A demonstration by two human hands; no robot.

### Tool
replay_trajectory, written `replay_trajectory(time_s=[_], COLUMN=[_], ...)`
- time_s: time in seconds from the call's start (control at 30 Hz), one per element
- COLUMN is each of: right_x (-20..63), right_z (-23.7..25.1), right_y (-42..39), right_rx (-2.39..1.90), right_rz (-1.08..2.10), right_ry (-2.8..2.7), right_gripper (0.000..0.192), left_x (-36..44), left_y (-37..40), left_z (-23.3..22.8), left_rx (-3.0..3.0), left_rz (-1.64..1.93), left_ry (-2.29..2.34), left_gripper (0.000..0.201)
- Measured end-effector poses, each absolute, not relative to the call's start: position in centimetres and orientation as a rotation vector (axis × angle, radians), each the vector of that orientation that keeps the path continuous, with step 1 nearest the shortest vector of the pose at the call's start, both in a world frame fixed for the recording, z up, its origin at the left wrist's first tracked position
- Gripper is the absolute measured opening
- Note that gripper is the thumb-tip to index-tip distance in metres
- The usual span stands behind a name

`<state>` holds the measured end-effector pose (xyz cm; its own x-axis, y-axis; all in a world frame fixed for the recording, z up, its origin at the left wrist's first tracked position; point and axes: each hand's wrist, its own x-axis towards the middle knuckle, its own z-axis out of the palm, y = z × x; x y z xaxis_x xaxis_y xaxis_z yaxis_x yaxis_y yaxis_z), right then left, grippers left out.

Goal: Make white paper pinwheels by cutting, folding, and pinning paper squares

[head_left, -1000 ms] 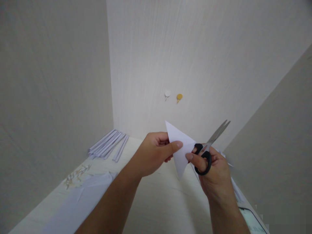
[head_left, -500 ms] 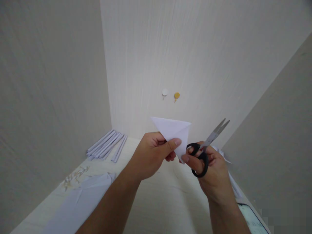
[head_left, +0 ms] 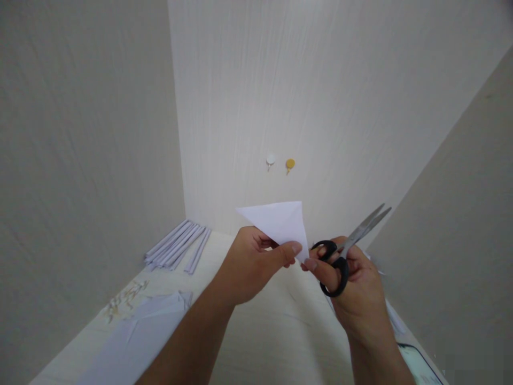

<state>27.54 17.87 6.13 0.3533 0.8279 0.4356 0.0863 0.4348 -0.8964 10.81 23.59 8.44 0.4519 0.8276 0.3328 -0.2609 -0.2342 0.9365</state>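
A white sheet of paper (head_left: 280, 220), folded to a triangle, is held up above the table. My left hand (head_left: 256, 264) pinches it near its lower edge, thumb in front and fingers behind. At the paper's lower right corner, the thumb and fingertip of my right hand (head_left: 356, 289) also grip it. Black-handled scissors (head_left: 363, 227) hang on my right hand, the thumb through one loop, with their blades slightly parted and pointing up and right, away from the paper.
Several rolled paper tubes (head_left: 174, 245) lie at the back left. Nearer are small curled scraps (head_left: 126, 299) and flat white sheets (head_left: 136, 337). A phone-like screen (head_left: 419, 363) lies at the right edge. Two hooks, one white (head_left: 271, 160) and one yellow (head_left: 290, 163), are on the back wall (head_left: 240, 107).
The paper has turned slightly counterclockwise, its upper corners shifting left. My right hand with the scissors has moved a little to the right. Both hands keep hold of the paper.
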Motion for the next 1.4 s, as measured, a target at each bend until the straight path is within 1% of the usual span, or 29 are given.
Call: replay_trajectory(time_s=[0.23,0.4,0.53,0.63,0.73,0.87,0.93,1.17,1.4], right_x=[27.6,27.9,28.5,28.6,28.4,28.3,28.5,28.9,28.6], right_z=[6.3,6.3,6.5,6.8,7.0,6.9,6.9,7.0,7.0], right_y=[17.7,17.5,17.4,17.4,17.1,16.7,16.6,16.4,16.4], right_rx=[-1.030,-1.037,-1.056,-1.084,-1.101,-1.082,-1.079,-1.150,-1.165], right_rz=[0.580,0.598,0.624,0.726,0.906,1.099,1.140,1.088,1.100], right_ry=[-1.147,-1.161,-1.184,-1.281,-1.376,-1.491,-1.553,-1.590,-1.556], right_gripper=[0.027,0.024,0.026,0.029,0.036,0.048,0.050,0.055,0.050], left_x=[10.2,10.3,10.2,10.1,9.7,9.2,9.2,9.5,9.6], left_y=[23.5,23.6,23.6,23.5,23.2,22.6,22.3,21.9,22.0], left_z=[8.7,8.4,8.6,8.7,8.9,9.2,9.4,9.6,9.4], left_rx=[1.601,1.563,1.532,1.520,1.512,1.499,1.483,1.444,1.449], left_rz=[1.001,1.040,1.129,1.268,1.376,1.449,1.473,1.536,1.531], left_ry=[0.567,0.549,0.565,0.584,0.619,0.633,0.650,0.727,0.747], left_gripper=[0.018,0.019,0.019,0.027,0.033,0.032,0.030,0.026,0.027])
